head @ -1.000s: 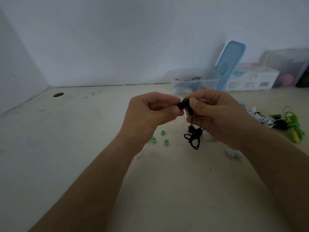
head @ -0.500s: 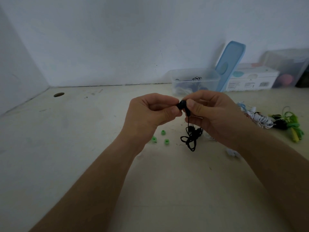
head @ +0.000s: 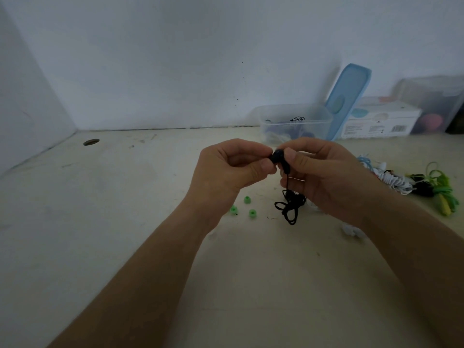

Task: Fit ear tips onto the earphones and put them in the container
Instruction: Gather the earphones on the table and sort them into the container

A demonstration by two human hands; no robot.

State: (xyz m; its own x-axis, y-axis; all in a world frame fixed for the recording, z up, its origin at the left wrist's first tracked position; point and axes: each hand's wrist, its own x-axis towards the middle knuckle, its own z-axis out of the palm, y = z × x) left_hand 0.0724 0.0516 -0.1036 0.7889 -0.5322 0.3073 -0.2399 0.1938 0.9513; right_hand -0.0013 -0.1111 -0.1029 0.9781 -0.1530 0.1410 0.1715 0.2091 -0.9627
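- One black earphone [head: 278, 156], held in the air at the centre of the view, above the table [head: 125, 234]. Judged light, small and hard-shelled. Your right hand [head: 326, 177] pinches its stem between thumb and forefinger, with the other fingers curled.
- One left hand [head: 233, 172], with thumb and forefinger pinched against the front end of the bud. Whether an ear tip sits under those fingertips is hidden.
- One cable bundle [head: 290, 207], black, hanging limp at 6 o'clock from the bud. Whether it touches the table cannot be told. Judged soft and apt to swing or snag, so gather it in your palm before you carry it.
- Three green ear tips [head: 247, 200], loose on the table at 7 o'clock from your hands. Judged soft, springy and nearly weightless, and likely to roll or flick away. Take each by its skirt and keep the bore free for the nozzle.
- One clear container [head: 313, 121], open, at 12 o'clock beyond your hands, by the wall. Dark cable already lies inside.
- One blue lid [head: 347, 96], leaning against the wall at the container's 2 o'clock.
- Several bundled earphones, white [head: 394, 182] and green [head: 442, 189], at 3 o'clock from your right hand.
- Some small white pieces [head: 351, 231] at 5 o'clock, too blurred to identify.
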